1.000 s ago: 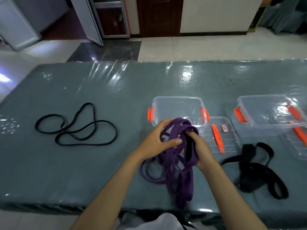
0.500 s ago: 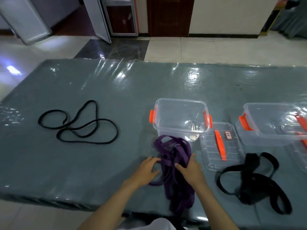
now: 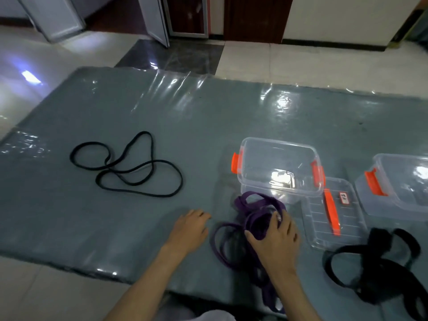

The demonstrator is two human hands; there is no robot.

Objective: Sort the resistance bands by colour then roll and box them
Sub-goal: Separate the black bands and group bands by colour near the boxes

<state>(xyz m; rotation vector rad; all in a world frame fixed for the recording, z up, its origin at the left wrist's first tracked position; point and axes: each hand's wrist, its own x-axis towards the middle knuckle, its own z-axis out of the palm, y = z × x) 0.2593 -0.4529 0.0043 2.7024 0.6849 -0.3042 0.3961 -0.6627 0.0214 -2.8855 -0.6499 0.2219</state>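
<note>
Purple rubber resistance bands (image 3: pixel 252 224), limp and tangle-prone, lie near the clear plastic box (image 3: pixel 279 167); my right hand (image 3: pixel 275 239) grips their bunched middle, my left hand (image 3: pixel 188 230) rests relaxed alongside.

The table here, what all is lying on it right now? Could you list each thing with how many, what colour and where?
table: one, grey-green under a shiny clear cover, fills the view.
thin black band: one loose loop, black, far left.
purple bands: one tangled bundle, number unclear, purple, near edge in front of the middle box.
wide black bands: one heap, number unclear, black, near right.
middle box: one, clear with orange latches, open, holds no bands.
lid: one, clear with an orange handle, flat beside the middle box.
right box: one, clear with orange latch, partly cut off at the right edge.
left hand: flat on the table, holds nothing.
right hand: grips the purple bands.
</note>
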